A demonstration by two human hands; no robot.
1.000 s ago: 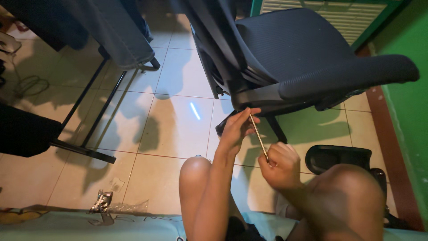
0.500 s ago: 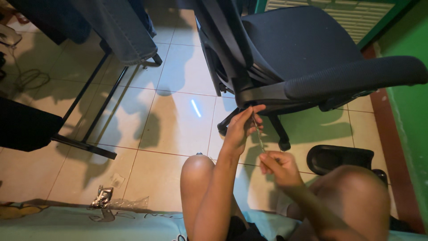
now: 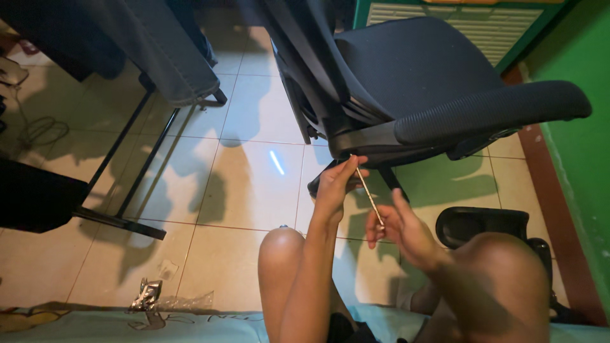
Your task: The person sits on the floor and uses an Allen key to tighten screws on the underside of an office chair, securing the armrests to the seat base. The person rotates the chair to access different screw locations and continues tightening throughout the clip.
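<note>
I sit with bare knees over a tiled floor. A thin straight stick [image 3: 368, 194] runs between my two hands in front of me. My left hand [image 3: 337, 185] pinches its upper end, just below the black office chair [image 3: 419, 82]. My right hand [image 3: 401, 230] holds the lower end between thumb and fingers, the other fingers spread. The stick slants from upper left down to lower right.
A black metal rack [image 3: 136, 159] draped with dark cloth [image 3: 162, 51] stands to the left. A dark object [image 3: 35, 194] lies at the left edge. Black footwear [image 3: 483, 222] rests by my right knee. A crumpled wrapper [image 3: 146, 298] lies on the tiles. A green wall [image 3: 581, 57] rises on the right.
My right hand has loosened from a closed grip, its fingers now spread along the stick's lower end. My left hand stays pinched on the upper end.
</note>
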